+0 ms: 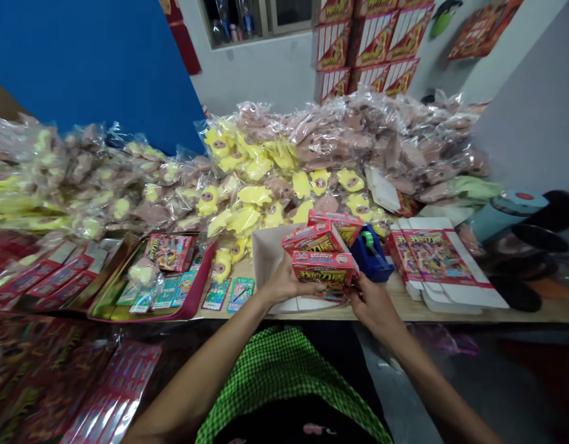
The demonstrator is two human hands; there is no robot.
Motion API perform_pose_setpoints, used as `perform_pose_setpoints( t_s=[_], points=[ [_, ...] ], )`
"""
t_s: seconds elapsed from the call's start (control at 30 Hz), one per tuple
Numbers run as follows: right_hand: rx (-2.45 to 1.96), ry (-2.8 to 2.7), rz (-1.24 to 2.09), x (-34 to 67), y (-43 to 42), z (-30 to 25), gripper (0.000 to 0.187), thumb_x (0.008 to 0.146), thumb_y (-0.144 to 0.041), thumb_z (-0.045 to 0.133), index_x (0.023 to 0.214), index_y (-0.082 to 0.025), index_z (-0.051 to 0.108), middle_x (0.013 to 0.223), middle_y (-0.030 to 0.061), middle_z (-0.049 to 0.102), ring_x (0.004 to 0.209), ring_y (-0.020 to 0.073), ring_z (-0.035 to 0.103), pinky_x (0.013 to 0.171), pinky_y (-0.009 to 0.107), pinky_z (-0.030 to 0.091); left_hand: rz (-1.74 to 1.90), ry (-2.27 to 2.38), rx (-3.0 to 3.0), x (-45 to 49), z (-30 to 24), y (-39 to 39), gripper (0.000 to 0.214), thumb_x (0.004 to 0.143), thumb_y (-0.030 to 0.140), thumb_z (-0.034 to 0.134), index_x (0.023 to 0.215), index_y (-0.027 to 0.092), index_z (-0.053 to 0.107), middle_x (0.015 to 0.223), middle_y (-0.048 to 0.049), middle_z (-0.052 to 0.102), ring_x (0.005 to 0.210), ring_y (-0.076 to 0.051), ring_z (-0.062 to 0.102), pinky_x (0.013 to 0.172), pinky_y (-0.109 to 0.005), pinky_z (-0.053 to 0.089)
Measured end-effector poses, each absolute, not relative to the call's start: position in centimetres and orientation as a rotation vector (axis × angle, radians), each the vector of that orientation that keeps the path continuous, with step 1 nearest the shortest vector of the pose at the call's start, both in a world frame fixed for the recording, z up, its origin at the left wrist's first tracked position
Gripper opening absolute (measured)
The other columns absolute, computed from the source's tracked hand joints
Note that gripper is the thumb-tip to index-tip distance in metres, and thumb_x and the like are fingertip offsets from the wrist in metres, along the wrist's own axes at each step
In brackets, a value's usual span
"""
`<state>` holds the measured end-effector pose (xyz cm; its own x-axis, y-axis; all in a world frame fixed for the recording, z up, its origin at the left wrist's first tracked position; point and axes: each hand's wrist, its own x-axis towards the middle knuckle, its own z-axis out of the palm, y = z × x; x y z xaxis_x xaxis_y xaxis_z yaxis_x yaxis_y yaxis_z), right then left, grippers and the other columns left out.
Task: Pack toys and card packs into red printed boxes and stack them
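Note:
Both my hands grip a small red printed box point(322, 269) in front of me, one at each end. My left hand point(284, 280) has its fingers wrapped round the left end, and my right hand point(368, 301) pinches the right end. Just behind it are two similar boxes, a nearer one point(307, 238) and a farther one point(342, 223). A white open carton point(265, 246) stands partly hidden behind my left hand. Touching the boxes on the right is a blue tape dispenser point(374, 262) with a green roll.
Flattened printed cartons point(437, 259) lie stacked at right, near a light blue bottle point(506, 213). A pink-rimmed tray point(192, 296) at left holds cards and a box. Bagged yellow and pinkish toys point(247, 216) heap along the back. Loose cards point(240, 295) lie by the tray.

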<state>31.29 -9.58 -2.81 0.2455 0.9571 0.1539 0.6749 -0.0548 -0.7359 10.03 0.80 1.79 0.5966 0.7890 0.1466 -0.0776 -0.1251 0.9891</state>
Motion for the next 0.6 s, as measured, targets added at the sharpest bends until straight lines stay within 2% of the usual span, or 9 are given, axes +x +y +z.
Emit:
perform_pose_setpoints(
  t_s=[0.1,0.17,0.27,0.43,0.53,0.6],
  points=[
    [-1.784,-1.582,0.446,31.1,-9.7,-3.0,0.054,0.084,-0.023,0.045,0.136,-0.012,0.057,0.099,0.0142,0.075,0.085,0.0303,0.072,0.073,0.036,0.056,0.829,0.676,1.469,9.5,2.2,0.3,0.08,0.055,0.038,0.099,0.124,0.015,0.066,0.105,-0.01,0.077,0.106,-0.035,0.073,0.102,-0.054,0.058],
    [-1.778,-1.651,0.401,30.8,-10.0,-2.9,0.048,0.085,-0.022,0.042,0.129,-0.012,0.06,0.093,0.0136,0.074,0.081,0.0291,0.072,0.072,0.035,0.055,0.897,0.748,1.401,8.9,2.2,0.1,0.071,0.054,0.038,0.099,0.115,0.013,0.07,0.102,-0.0105,0.078,0.102,-0.034,0.075,0.1,-0.052,0.06],
    [-1.781,-1.687,0.366,30.2,-10.4,-2.7,0.041,0.086,-0.02,0.038,0.116,-0.015,0.065,0.089,0.013,0.073,0.079,0.0284,0.071,0.074,0.035,0.054,1.0,0.838,1.314,8.1,1.8,0.0,0.073,0.051,0.039,0.1,0.112,0.012,0.071,0.105,-0.012,0.079,0.101,-0.035,0.076,0.099,-0.051,0.061],
    [-1.799,-1.724,0.346,29.2,-10.8,-2.5,0.037,0.085,-0.022,0.038,0.107,-0.014,0.066,0.082,0.0125,0.071,0.07,0.0283,0.069,0.068,0.035,0.051,0.912,0.819,1.38,8.5,1.4,0.1,0.096,0.051,0.041,0.1,0.134,0.013,0.062,0.124,-0.0164,0.074,0.122,-0.039,0.067,0.109,-0.054,0.054],
    [-1.822,-1.711,0.327,29.3,-11.0,-2.6,0.036,0.087,-0.025,0.036,0.107,-0.013,0.065,0.077,0.0124,0.07,0.066,0.0289,0.069,0.062,0.035,0.049,0.883,0.815,1.457,8.7,1.7,0.4,0.113,0.053,0.043,0.1,0.15,0.016,0.048,0.151,-0.0198,0.056,0.145,-0.041,0.047,0.121,-0.058,0.039],
    [-1.831,-1.687,0.329,29.5,-11.2,-2.8,0.038,0.089,-0.027,0.036,0.11,-0.014,0.064,0.08,0.0129,0.072,0.069,0.0292,0.07,0.062,0.035,0.049,0.886,0.835,1.51,8.4,1.7,0.4,0.128,0.054,0.04,0.1,0.161,0.019,0.032,0.164,-0.02,0.039,0.154,-0.041,0.032,0.127,-0.058,0.028]
  ],
)
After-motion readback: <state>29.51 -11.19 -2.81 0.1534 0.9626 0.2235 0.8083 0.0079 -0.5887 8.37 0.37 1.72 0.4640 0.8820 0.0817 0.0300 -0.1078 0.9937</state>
